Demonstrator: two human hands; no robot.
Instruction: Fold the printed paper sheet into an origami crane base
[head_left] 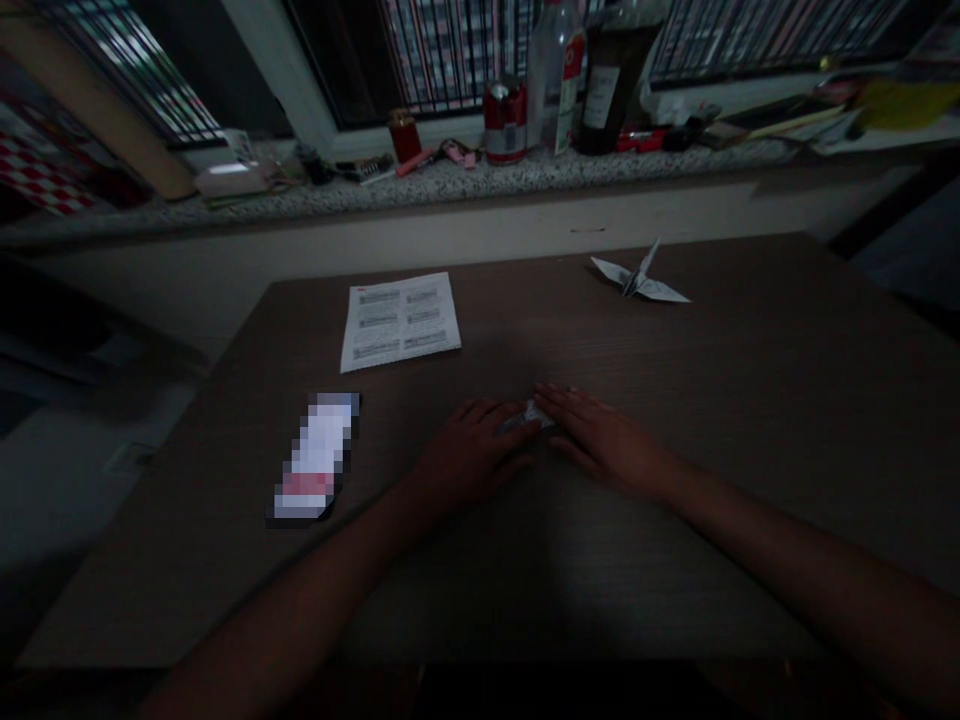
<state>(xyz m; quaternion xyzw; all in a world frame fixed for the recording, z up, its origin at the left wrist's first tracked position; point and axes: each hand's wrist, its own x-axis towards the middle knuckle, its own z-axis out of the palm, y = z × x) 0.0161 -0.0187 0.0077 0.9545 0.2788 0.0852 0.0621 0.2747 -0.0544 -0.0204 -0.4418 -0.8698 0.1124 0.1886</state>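
A small piece of folded printed paper (535,412) lies on the brown table (720,560), mostly hidden under my fingers. My left hand (476,445) rests over its left part, palm down, with the fingers stretched out. From the other side, my right hand (604,435) lies flat with its fingertips on the paper's right part. Farther back on the right stands a folded paper crane (637,280) with its wings spread. A printed sheet (401,320) lies flat at the back left.
A phone (315,455) with a lit, pixelated screen lies left of my left hand. Behind the table, a speckled stone windowsill (315,205) carries a red can (505,120), a clear bottle (555,80), a dark pouch (609,100), a small red jar (405,137) and other clutter.
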